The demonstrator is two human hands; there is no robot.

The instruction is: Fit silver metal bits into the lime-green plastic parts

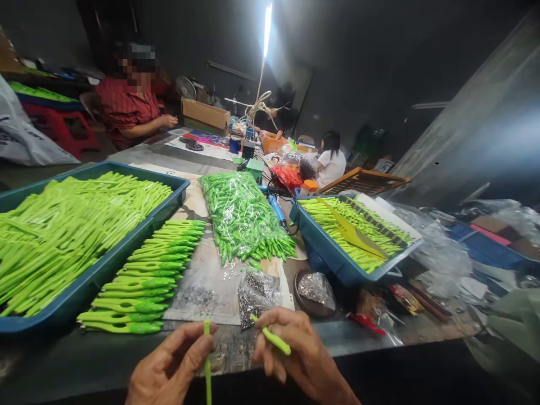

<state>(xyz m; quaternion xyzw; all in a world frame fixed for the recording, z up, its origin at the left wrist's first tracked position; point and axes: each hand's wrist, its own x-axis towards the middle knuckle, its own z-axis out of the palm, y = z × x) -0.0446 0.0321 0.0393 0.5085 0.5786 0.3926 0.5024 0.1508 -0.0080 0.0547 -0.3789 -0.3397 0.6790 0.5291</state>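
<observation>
My left hand (169, 365) pinches a slim lime-green plastic pen body (207, 360), which stands nearly upright between thumb and fingers. My right hand (295, 354) holds a shorter lime-green pen part (272, 337) tilted across its fingertips. The two pieces are close together but apart. Just ahead of my hands, a row of green pens (141, 281) lies side by side on the table. A clear bag of small metal parts (257, 295) lies near my right hand, and a round dish (315, 293) holds more of them.
A blue tray of green pen bodies (139, 225) fills the left, and another blue tray (358, 236) stands at right. A clear bag of green parts (242, 216) lies between them. A seated co-worker (129, 107) and another person (331, 160) are farther back.
</observation>
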